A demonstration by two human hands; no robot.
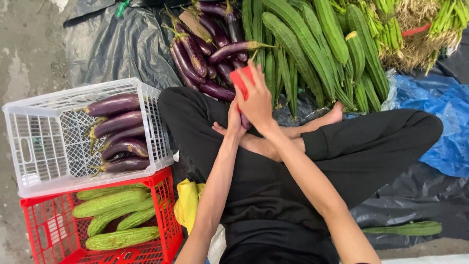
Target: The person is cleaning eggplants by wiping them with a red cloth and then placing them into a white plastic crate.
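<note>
Black trousers (273,195) fill the near centre of the head view; the person sits cross-legged on the floor, bare feet tucked between the knees. Near left: a red crate (44,230) holding pale green bitter gourds (110,203). Just beside it, a crumpled yellow bag (188,200). Above the red crate and touching it, a white crate (41,146) holding five or so purple eggplants (117,127), lying roughly parallel, stems to the left. Near right: a single long green gourd (405,228) lies apart on black plastic sheeting (415,195).

Hands, mid-frame, over the lap. The right hand (258,100) is closed around a flat red object (240,78), which sticks out past the fingers toward the far pile; cannot tell what it is. The left hand (235,120) sits just below and left, touching the right hand, curled on a dark eggplant (244,120) whose end shows under the right wrist. How firmly it grips cannot be told.

Further out: a loose pile of eggplants (205,49) on the sheeting directly beyond the hands; to its right, a heap of long ridged gourds (312,44). Right edge: blue plastic sheet (439,117). Far right: bundled green stalks (439,24). Left: bare grey concrete floor (29,49).
</note>
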